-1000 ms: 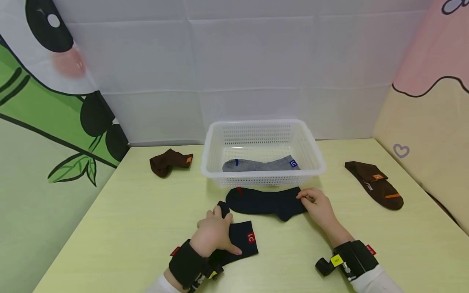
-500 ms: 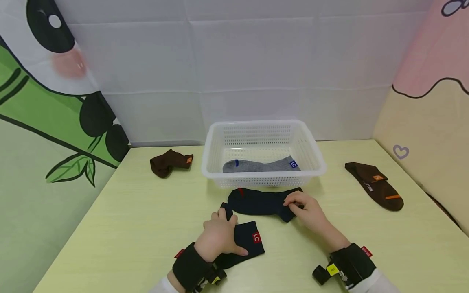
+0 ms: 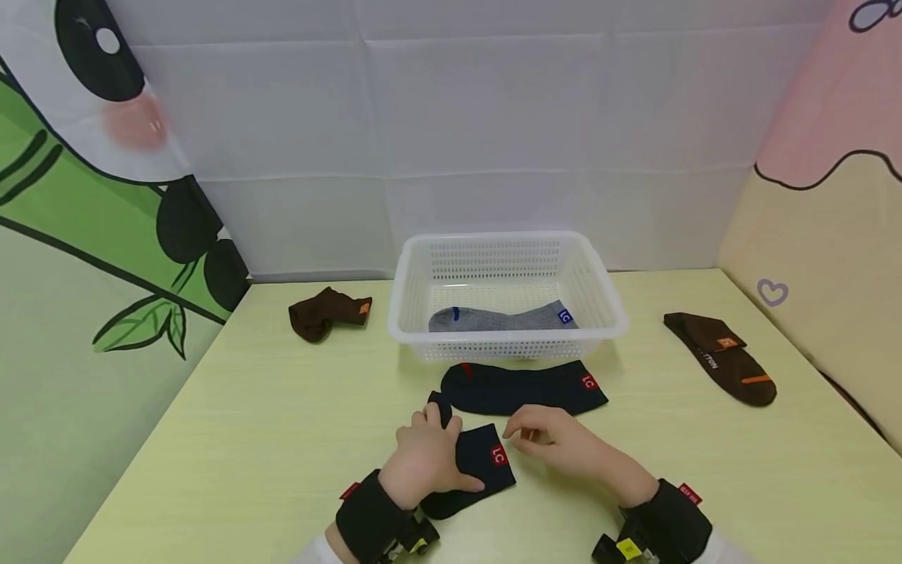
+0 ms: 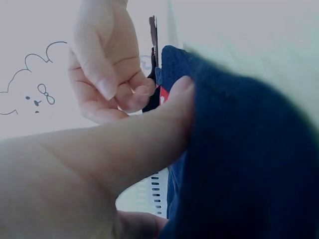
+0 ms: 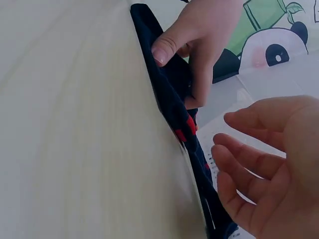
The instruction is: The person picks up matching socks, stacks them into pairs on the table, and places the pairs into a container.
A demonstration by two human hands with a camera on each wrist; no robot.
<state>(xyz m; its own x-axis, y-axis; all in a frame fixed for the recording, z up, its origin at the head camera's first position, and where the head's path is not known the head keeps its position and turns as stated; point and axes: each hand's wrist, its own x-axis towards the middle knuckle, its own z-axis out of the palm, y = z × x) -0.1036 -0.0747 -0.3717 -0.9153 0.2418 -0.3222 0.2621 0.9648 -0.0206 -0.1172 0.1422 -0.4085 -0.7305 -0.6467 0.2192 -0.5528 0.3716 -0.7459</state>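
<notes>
Two navy knit socks lie on the pale yellow-green table [image 3: 247,439]. The left hand [image 3: 423,462] grips the nearer navy sock [image 3: 479,462] (red tag up), seemingly to pin it flat; the right hand [image 3: 564,446] hovers beside it, fingers loosely spread, holding nothing. The farther navy sock [image 3: 521,389] lies flat before the white perforated plastic basket [image 3: 606,313].
</notes>
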